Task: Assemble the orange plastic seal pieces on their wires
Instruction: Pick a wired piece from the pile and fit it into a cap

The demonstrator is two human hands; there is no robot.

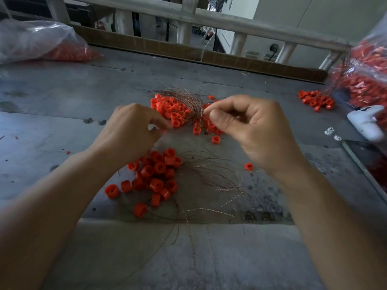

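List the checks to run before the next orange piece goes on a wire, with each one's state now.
1. Left hand has a grip on a piece: fingertips blurred, cannot tell.
2. Right hand pinches a single wire: cannot tell.
3. Pieces within reach: far pile of orange pieces lies just beyond both hands, ok.
4. Wires available: wire bundle lies against that pile, ok.
5. Near wires untangled: they cross each other, not ok.

My grey table [52,126] bears a heap of orange rings [156,174]; beyond that heap lie a second pile [167,107] and wire bundle [186,97], far left a plastic bag [35,40].
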